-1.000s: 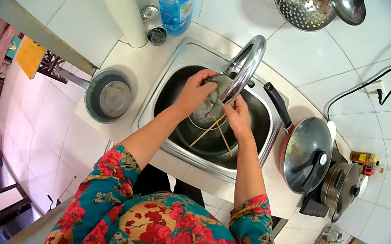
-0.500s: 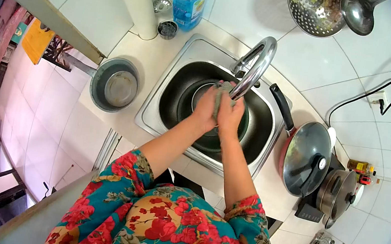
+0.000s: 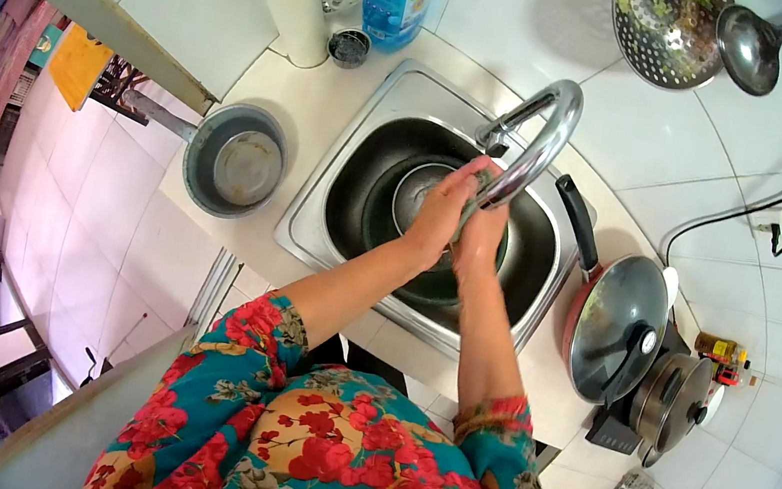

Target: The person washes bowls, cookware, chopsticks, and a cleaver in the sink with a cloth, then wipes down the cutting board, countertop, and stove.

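Over the sink (image 3: 322, 196), my left hand (image 3: 441, 214) and my right hand (image 3: 481, 238) are pressed together around a grey-green cloth (image 3: 467, 213). Only a narrow strip of it shows between them. Both hands are closed, right beneath the spout of the chrome faucet (image 3: 559, 123), which partly covers my right hand. Below them a dark green basin (image 3: 425, 290) stands in the sink. A metal bowl (image 3: 410, 195) sits inside the basin, partly hidden by my left hand.
Left of the sink stands a grey pot (image 3: 246, 167). A blue soap bottle (image 3: 397, 3) and a small metal cup (image 3: 348, 48) are behind. At right lie a lidded frying pan (image 3: 617, 324) and a lidded steel pot (image 3: 672, 393). A skimmer (image 3: 667, 33) and ladle (image 3: 748, 55) hang above.
My hands stay closed together, and less of the cloth shows between them. They have shifted slightly right in view, as the whole scene has moved a little with the camera.
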Demonstrator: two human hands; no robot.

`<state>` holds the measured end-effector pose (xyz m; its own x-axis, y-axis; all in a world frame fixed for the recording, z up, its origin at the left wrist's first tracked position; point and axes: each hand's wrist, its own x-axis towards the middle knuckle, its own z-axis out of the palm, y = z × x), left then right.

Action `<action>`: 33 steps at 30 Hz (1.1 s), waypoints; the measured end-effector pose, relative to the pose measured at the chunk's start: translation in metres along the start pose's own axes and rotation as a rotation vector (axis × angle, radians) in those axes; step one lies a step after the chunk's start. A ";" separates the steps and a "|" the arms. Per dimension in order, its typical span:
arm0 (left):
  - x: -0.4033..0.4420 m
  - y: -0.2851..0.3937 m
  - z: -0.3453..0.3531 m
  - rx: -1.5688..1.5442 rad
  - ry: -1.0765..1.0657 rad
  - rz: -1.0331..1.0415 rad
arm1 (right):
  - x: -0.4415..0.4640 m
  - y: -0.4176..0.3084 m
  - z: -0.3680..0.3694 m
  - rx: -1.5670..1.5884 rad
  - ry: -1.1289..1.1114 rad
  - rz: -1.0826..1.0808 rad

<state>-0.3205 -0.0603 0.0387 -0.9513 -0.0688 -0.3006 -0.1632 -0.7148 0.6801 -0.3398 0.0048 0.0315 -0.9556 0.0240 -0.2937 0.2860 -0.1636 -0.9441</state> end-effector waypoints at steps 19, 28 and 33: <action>0.014 -0.013 -0.006 0.479 0.212 0.148 | -0.002 0.015 -0.004 0.230 0.017 0.133; 0.032 -0.015 -0.009 0.147 0.157 -0.058 | 0.001 0.001 0.001 -0.266 0.063 0.083; 0.026 -0.017 -0.012 0.421 0.161 0.008 | 0.013 0.014 -0.018 -0.557 0.018 -0.107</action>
<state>-0.3391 -0.0583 0.0118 -0.9054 -0.2042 -0.3721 -0.2805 -0.3703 0.8856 -0.3471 0.0208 0.0122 -0.9813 0.0297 -0.1900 0.1866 0.3856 -0.9036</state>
